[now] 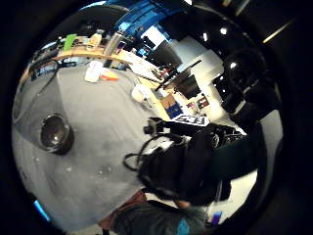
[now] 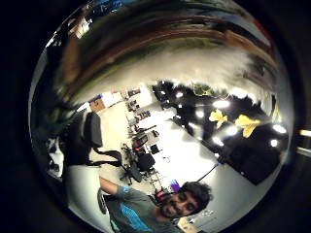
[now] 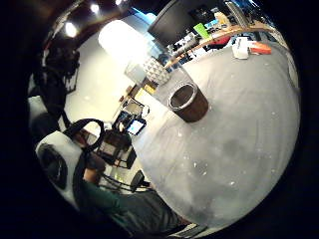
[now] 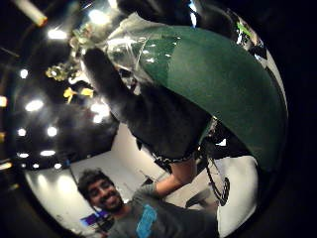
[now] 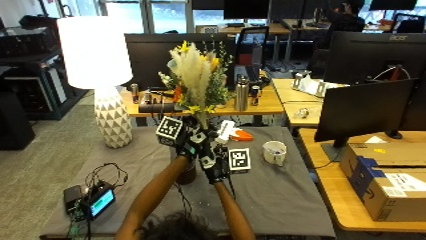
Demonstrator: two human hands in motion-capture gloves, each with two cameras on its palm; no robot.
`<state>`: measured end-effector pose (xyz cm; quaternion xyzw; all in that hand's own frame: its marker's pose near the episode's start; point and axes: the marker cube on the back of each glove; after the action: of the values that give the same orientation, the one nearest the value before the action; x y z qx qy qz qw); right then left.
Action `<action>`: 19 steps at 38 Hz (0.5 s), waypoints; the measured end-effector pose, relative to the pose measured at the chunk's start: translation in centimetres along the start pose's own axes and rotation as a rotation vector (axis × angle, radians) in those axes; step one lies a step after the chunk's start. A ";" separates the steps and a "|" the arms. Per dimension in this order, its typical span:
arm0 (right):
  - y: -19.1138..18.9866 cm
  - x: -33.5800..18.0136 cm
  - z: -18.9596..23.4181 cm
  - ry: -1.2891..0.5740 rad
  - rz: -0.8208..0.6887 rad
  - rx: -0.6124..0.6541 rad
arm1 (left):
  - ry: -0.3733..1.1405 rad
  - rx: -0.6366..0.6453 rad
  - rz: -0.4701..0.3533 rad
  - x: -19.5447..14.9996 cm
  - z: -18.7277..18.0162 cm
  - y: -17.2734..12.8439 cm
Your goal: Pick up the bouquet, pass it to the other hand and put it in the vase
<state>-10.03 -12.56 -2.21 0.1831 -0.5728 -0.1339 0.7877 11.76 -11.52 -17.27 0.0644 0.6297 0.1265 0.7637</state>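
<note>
Both hands meet above the middle of the worktop [image 5: 279, 195], and the bouquet [image 5: 195, 75] stands upright between them, blooms high, stems pointing straight down. The left hand [image 5: 185, 136] curls round the wrapped stems; the right hand [image 5: 214, 161] is closed in just below it on the same bundle, though whether it truly grips I cannot tell. The vase [image 3: 188, 102] sits on the worktop almost directly under the stems, hidden behind the left forearm from above, so the right hand seems about as near it as the left.

The outside view is evenly bright, lit by the glowing white lamp [image 5: 93, 50] and daylight from windows behind. All 4 palm views curve strongly and go black at their rims. The bouquet [image 2: 160, 63] smears into blur in the left thumb side view, where ceiling lights [image 2: 221, 104] glare.
</note>
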 end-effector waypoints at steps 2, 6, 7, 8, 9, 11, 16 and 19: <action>0.1 -0.6 0.6 -0.013 0.016 -0.016 | 0.015 -0.022 -0.005 0.4 -0.3 -0.2; 0.1 -1.4 0.6 0.031 0.031 -0.060 | -0.015 -0.074 -0.006 1.3 -0.9 -0.1; 0.0 -1.6 0.4 0.058 0.023 -0.079 | -0.017 -0.087 -0.002 1.6 -1.1 -0.2; 0.0 -1.7 0.2 0.089 0.015 -0.102 | -0.016 -0.098 0.001 1.9 -1.2 -0.2; -0.1 -1.9 0.0 0.122 0.009 -0.128 | -0.012 -0.104 0.004 2.3 -1.4 -0.2; 0.0 -2.1 -0.5 0.193 0.002 -0.192 | -0.011 -0.099 0.014 3.4 -1.8 -0.3; 0.5 -2.2 -4.5 0.409 0.061 -0.350 | -0.093 -0.029 0.118 5.2 -4.9 -2.1; 0.6 -2.5 -9.9 0.543 0.089 -0.265 | -0.219 0.042 0.139 4.1 -9.3 -3.1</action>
<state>-1.42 -9.66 -6.85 0.0827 -0.3263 -0.1191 0.9341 3.69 -13.97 -23.77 0.1372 0.5391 0.1584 0.8157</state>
